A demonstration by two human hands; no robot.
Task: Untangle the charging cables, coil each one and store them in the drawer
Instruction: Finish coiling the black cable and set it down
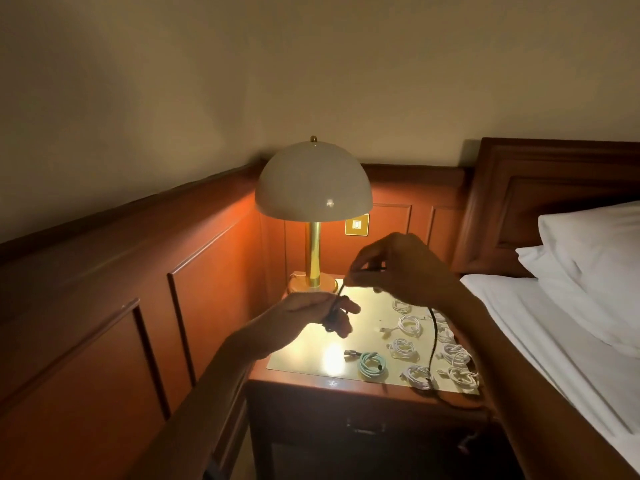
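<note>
I see a glossy nightstand [308,356] in a panelled corner, one lamp [313,181] far left, bed [554,327] right. On it lie one teal coil [370,364] and roughly eight white coils [410,324]. Above, the left hand [306,315] grips one black cable [433,341]; the right hand [403,268] pinches it.

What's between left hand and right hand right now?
In the head view, a short stretch of the black cable runs from the left hand up to the right hand. Nothing else lies between them.

One black cable [432,341], one teal cable [370,365]
</note>
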